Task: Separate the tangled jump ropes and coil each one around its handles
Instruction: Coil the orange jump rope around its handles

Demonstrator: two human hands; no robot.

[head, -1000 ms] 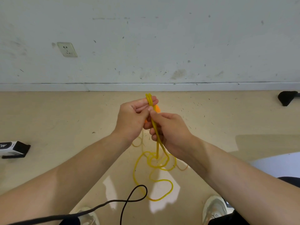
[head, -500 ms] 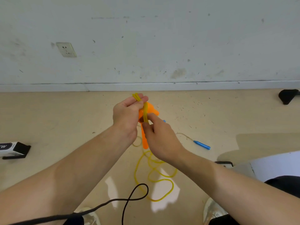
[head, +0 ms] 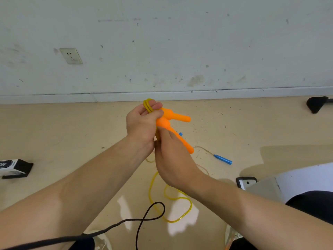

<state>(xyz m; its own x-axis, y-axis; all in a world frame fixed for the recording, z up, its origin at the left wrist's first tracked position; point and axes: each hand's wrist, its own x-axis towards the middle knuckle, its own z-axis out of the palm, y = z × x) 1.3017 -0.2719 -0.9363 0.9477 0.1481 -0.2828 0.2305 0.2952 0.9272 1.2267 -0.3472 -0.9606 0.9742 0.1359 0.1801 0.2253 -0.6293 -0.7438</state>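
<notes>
Yellow jump rope (head: pixel 148 105) of thin plastic cord, with two orange plastic handles (head: pixel 177 117), is held in both hands above the floor. The left hand (head: pixel 142 123) is clenched round several folded loops of the cord and the thick ends of both handles. The handles stick out to the right, one nearly level and one slanting down. The right hand (head: pixel 173 159) is just below and touches the left one, with its thumb on the lower handle. Its fingers curl under and I think they pinch the cord there, but the fingertips are hidden.

The step, as I judge it, is the coiling of the yellow jump rope. Some turns are made, and a long slack part lies in loose curves on the beige floor (head: pixel 54 132). For the next move the right hand must draw up slack and lay it round the handles, while the left hand keeps the turns from slipping off.

A thin pale rope (head: pixel 203 149) with a blue handle (head: pixel 222 159) lies on the floor to the right, not coiled. A black cable (head: pixel 155 206) loops just beside the yellow slack and could catch it. Toward the white wall (head: pixel 180 51) the floor is open. A black-and-white box (head: pixel 14 168) on the left is well apart.
</notes>
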